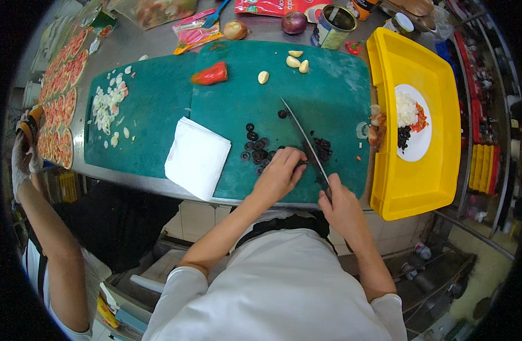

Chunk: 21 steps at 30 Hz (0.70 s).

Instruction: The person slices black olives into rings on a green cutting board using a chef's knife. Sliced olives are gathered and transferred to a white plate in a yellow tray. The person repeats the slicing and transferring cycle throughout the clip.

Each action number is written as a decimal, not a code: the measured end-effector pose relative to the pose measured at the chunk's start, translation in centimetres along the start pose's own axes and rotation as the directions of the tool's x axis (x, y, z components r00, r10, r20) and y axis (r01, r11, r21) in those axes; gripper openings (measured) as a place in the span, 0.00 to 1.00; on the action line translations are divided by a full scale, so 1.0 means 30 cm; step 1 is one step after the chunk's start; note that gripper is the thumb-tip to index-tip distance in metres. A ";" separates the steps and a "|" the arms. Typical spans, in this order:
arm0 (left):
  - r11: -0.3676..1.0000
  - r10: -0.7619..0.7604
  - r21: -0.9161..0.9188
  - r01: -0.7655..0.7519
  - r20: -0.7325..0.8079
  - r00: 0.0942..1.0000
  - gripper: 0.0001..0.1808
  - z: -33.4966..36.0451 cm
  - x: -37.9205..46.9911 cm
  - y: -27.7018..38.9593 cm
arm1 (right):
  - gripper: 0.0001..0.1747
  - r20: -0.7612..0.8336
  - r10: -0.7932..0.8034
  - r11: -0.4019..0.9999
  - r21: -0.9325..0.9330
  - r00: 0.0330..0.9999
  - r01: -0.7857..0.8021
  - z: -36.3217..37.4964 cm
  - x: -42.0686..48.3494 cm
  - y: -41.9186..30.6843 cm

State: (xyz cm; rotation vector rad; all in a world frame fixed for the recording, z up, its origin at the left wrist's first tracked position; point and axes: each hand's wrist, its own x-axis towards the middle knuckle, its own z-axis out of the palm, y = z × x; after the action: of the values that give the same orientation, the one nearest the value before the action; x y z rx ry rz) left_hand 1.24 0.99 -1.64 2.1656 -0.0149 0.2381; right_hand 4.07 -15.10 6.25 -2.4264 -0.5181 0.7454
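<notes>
My right hand [342, 205] grips the handle of a kitchen knife [304, 135], its blade slanting up and left across a green cutting board [235, 102]. Left of the blade, my left hand [280, 172] has its fingers curled and pinched at a dark bit of black olive, mostly hidden by the fingertips. Black olive slices [258, 153] lie in a loose cluster beside that hand. Chopped black olive [323, 149] is heaped on the blade's right side. One olive piece [282, 114] sits near the tip.
Garlic cloves [293, 62] and a red pepper [210, 74] lie farther back. White paper napkins [199, 155] overlap the boards. At right, a yellow tray [444, 128] holds a plate [422, 147] of chopped ingredients. Another person's gloved hand [24, 157] holds a container beside topped dough rounds [58, 128].
</notes>
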 end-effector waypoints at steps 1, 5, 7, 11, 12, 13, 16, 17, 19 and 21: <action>1.000 0.005 0.006 -0.005 -0.009 1.000 0.11 0.003 -0.001 -0.001 | 0.10 0.012 -0.004 1.000 -0.021 1.000 0.005 -0.003 -0.001 -0.006; 1.000 0.016 0.025 -0.015 -0.025 1.000 0.07 0.016 -0.003 -0.008 | 0.10 0.003 -0.029 0.997 -0.068 1.000 0.030 0.007 -0.003 -0.001; 0.999 0.013 0.034 -0.013 -0.015 1.000 0.07 0.017 -0.006 -0.010 | 0.10 -0.015 -0.055 0.995 -0.081 0.998 0.053 0.026 0.001 0.014; 0.999 0.009 0.035 -0.009 -0.003 1.000 0.06 0.015 -0.006 -0.011 | 0.10 -0.043 -0.043 0.995 -0.093 0.998 0.038 0.080 0.014 0.046; 1.000 0.009 0.028 -0.009 -0.007 1.000 0.06 0.013 -0.005 -0.010 | 0.10 -0.055 -0.049 0.995 -0.089 0.997 0.044 0.088 0.014 0.052; 1.000 -0.003 0.027 0.003 0.010 1.000 0.06 0.010 -0.005 -0.006 | 0.10 -0.068 -0.045 0.995 -0.091 0.997 0.039 0.091 0.012 0.057; 1.000 -0.024 0.006 0.024 0.054 0.998 0.08 -0.005 0.004 0.001 | 0.10 -0.129 -0.093 0.996 -0.020 0.987 0.091 0.079 0.003 0.061; 1.000 -0.028 -0.007 0.028 0.068 0.997 0.09 -0.012 0.003 0.005 | 0.10 -0.146 -0.103 0.995 -0.004 0.984 0.103 0.071 0.000 0.060; 1.000 -0.008 -0.014 0.009 0.091 0.996 0.11 -0.022 0.017 0.006 | 0.11 -0.176 -0.096 0.992 0.067 0.980 0.109 0.048 -0.003 0.056; 0.999 0.037 0.006 -0.038 0.109 0.993 0.14 -0.027 0.033 0.006 | 0.11 -0.179 -0.070 0.986 0.138 0.981 0.096 0.025 -0.002 0.052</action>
State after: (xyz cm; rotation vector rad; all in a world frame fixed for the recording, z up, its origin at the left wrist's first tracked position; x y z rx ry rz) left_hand 2.06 1.63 -0.87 2.1859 -0.1172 0.1417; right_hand 3.88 -16.05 4.81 -2.2912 -0.4750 0.5117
